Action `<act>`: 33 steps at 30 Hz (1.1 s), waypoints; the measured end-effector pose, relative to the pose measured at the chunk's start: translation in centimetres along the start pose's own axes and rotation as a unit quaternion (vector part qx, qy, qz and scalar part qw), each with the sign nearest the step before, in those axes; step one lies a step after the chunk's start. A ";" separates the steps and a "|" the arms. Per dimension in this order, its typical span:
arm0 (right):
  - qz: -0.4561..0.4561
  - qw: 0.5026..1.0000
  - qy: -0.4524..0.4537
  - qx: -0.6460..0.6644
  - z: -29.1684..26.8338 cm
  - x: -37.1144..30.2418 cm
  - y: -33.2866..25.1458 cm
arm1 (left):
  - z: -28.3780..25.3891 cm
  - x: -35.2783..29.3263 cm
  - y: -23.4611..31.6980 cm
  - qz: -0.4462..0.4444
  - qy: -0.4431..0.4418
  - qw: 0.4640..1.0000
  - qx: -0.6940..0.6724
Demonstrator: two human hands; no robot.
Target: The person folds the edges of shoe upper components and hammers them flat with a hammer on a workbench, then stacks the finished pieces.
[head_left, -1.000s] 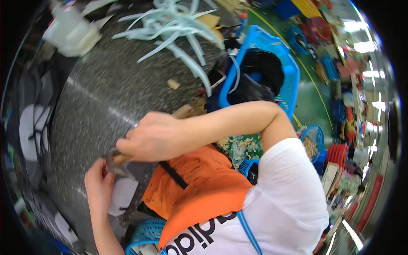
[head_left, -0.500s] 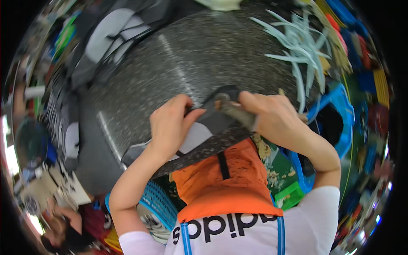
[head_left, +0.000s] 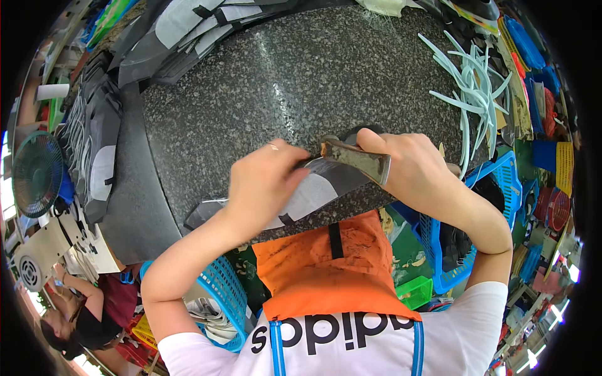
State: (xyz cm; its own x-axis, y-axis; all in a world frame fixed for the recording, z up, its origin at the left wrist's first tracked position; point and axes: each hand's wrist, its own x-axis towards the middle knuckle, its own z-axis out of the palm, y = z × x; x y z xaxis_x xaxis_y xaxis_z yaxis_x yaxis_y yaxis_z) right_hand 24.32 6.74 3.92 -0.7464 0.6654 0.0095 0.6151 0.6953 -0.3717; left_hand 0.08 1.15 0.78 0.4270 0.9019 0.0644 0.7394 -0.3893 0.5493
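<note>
Large black lettering (head_left: pixel 342 332) crosses my white short-sleeved shirt (head_left: pixel 473 326). Along the near edge of the speckled dark table (head_left: pixel 213 113) lies a flat grey piece with a pale patch (head_left: pixel 313 195). My left hand (head_left: pixel 260 178) pinches its far side; my right hand (head_left: pixel 411 163), just beside, grips a grey metal-headed hammer (head_left: pixel 360 161). Open tabletop stretches beyond, to pale-blue curling strips (head_left: pixel 480 94) by the right edge and stacked flat grey pieces (head_left: pixel 179 28) along the far-left edge.

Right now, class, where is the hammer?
In the head view, just right of centre: the right hand grips the hammer, its metal head over the grey-and-white piece.
</note>
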 end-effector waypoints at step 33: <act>0.107 0.988 -0.033 0.107 -1.3 -0.7 -0.8 | 1.4 0.1 -1.1 0.152 0.090 0.983 0.060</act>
State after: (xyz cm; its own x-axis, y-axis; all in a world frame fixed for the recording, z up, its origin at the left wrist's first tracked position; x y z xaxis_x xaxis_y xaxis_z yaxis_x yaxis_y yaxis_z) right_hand 24.68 6.02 5.39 -0.6246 0.7665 -0.1493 0.6982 0.4626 -0.5464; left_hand 0.04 1.44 -0.95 0.5464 0.7554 0.3618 0.6531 -0.6547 0.3806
